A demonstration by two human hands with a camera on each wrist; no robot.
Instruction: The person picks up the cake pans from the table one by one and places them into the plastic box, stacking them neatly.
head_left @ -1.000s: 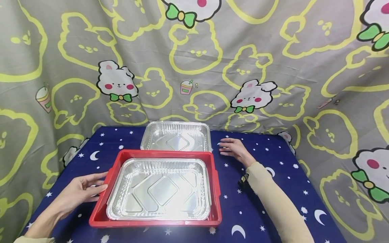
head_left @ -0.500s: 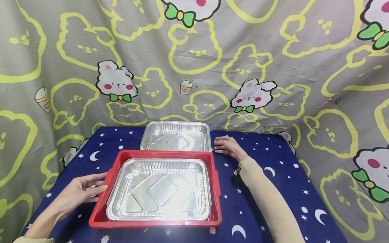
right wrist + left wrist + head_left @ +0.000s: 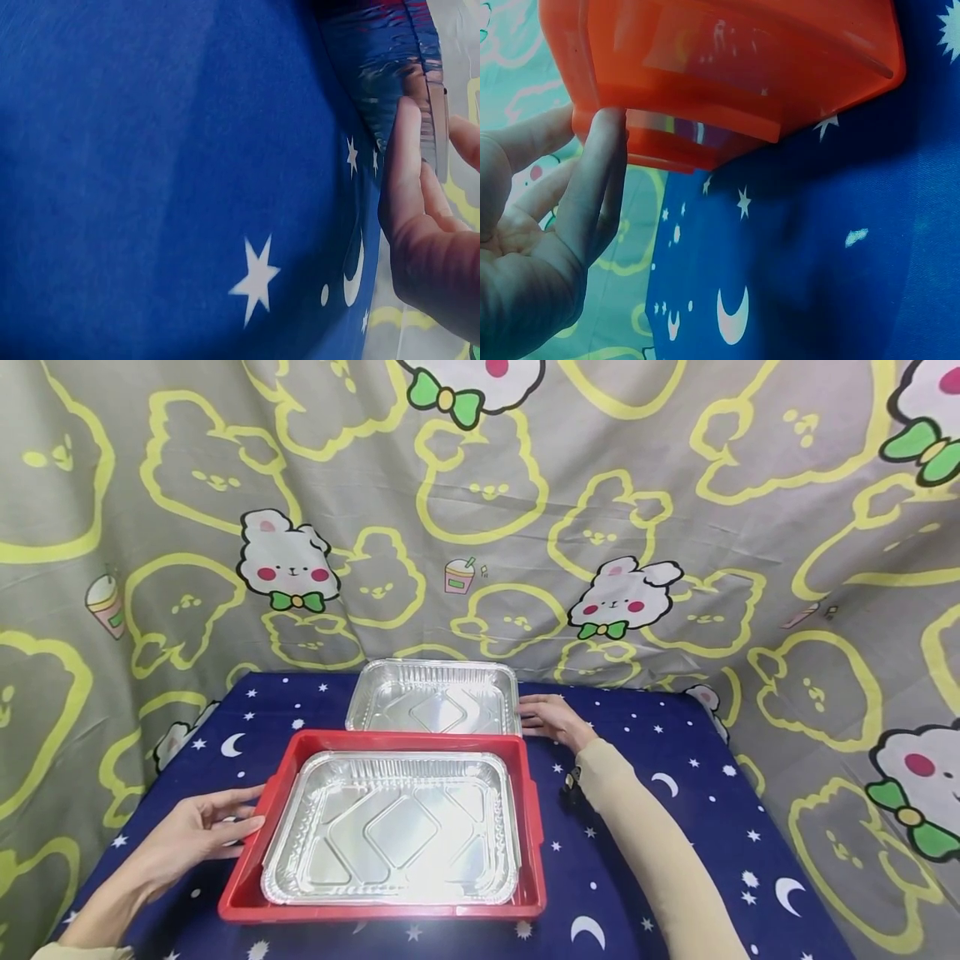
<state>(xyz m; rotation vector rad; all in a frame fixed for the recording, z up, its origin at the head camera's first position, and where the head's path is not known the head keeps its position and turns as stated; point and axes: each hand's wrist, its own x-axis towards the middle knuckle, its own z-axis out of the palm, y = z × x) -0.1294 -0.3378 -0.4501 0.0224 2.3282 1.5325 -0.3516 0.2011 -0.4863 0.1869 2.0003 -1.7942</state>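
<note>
A red plastic tray (image 3: 382,911) sits at the front of the table with a rectangular foil pan (image 3: 403,832) lying inside it. My left hand (image 3: 187,831) pinches the tray's left rim between thumb and fingers; in the left wrist view, fingertips (image 3: 609,124) lie at the outer side under the red rim. Behind the tray stands a second foil pan (image 3: 431,697), its near edge hidden by the tray. My right hand (image 3: 557,720) has its fingers fairly straight at this pan's right side. In the right wrist view, a fingertip (image 3: 407,112) is right at the pan's ribbed wall (image 3: 375,75).
A dark blue cloth (image 3: 645,860) printed with stars and moons covers the table. A grey curtain (image 3: 517,452) with bear and rabbit drawings hangs behind it and along both sides. A small dark object (image 3: 572,785) shows under my right wrist.
My right hand has moved left to the rear foil pan's right edge. The left hand, the red tray and both pans have stayed in place.
</note>
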